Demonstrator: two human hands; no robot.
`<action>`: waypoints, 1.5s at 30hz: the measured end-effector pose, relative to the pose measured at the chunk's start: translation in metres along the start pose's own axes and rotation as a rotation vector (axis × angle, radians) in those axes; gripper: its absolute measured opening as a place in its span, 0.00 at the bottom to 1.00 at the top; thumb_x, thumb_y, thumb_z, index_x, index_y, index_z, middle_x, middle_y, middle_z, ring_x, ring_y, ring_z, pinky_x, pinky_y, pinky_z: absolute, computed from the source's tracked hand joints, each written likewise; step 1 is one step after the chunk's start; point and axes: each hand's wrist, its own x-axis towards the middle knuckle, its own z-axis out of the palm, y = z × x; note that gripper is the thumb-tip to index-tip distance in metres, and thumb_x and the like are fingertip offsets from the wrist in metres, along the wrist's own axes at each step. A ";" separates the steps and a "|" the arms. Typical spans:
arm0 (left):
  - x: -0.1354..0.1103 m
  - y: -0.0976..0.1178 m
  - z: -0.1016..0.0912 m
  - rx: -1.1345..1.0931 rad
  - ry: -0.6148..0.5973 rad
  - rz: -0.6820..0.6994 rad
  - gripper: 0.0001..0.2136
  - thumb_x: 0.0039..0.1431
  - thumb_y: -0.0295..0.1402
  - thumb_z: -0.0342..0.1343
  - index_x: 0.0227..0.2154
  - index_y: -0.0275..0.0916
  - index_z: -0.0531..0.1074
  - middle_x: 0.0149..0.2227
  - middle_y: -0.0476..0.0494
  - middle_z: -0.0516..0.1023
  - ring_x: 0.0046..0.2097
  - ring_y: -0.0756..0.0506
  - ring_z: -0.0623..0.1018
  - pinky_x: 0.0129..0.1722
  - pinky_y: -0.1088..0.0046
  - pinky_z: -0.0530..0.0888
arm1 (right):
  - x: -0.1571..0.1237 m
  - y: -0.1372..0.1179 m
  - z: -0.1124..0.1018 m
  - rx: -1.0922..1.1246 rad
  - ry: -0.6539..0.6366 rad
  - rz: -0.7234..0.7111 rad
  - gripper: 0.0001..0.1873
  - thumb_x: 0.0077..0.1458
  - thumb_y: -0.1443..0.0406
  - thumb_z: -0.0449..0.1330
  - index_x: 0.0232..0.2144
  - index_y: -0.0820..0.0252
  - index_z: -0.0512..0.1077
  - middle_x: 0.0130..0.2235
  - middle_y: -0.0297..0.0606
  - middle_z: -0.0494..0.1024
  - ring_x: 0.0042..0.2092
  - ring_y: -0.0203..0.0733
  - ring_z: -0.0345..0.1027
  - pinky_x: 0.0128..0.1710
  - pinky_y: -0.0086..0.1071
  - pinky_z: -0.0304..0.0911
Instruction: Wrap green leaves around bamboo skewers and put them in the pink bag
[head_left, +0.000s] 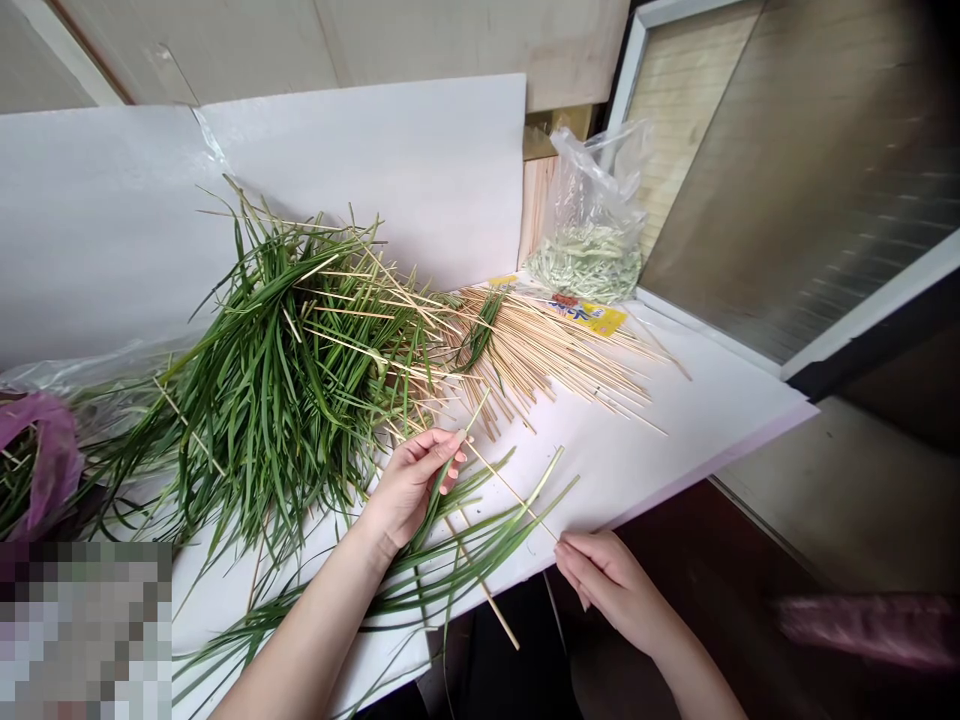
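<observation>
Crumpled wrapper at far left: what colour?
The crumpled plastic wrapper is magenta-pink, shown in the head view.

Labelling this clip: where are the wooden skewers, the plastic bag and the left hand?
Wooden skewers [547, 355], head view, middle of the pile.
Plastic bag [592, 215], head view, upper part.
Left hand [409, 485], head view, back of the hand.

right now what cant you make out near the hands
Head view:
- Bottom-left corner: hidden by a pixelated patch.
- Pink wrap: cut off by the left edge.
- Pink object at right: too blurred to name.
- Left hand's fingers: they hide how the green leaf and wooden skewer meet.
</observation>
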 end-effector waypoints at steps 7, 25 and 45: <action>0.000 0.000 0.000 -0.005 -0.005 0.011 0.13 0.43 0.35 0.75 0.27 0.33 0.79 0.25 0.48 0.77 0.22 0.57 0.69 0.18 0.85 0.63 | 0.000 -0.001 0.000 -0.005 0.007 0.002 0.29 0.73 0.50 0.49 0.20 0.56 0.56 0.19 0.28 0.59 0.22 0.38 0.54 0.25 0.32 0.49; -0.003 -0.001 0.003 0.166 -0.039 0.101 0.12 0.47 0.36 0.73 0.26 0.33 0.80 0.24 0.47 0.77 0.23 0.55 0.70 0.19 0.82 0.66 | 0.000 0.003 0.000 -0.016 0.012 -0.019 0.28 0.73 0.53 0.49 0.20 0.56 0.56 0.19 0.29 0.60 0.22 0.39 0.55 0.25 0.31 0.50; -0.011 0.013 -0.007 0.948 -0.374 0.104 0.14 0.64 0.40 0.57 0.45 0.37 0.80 0.36 0.43 0.81 0.33 0.47 0.75 0.33 0.73 0.68 | -0.002 0.006 -0.002 0.066 0.012 -0.036 0.30 0.72 0.51 0.50 0.19 0.56 0.57 0.18 0.29 0.61 0.21 0.38 0.55 0.24 0.31 0.50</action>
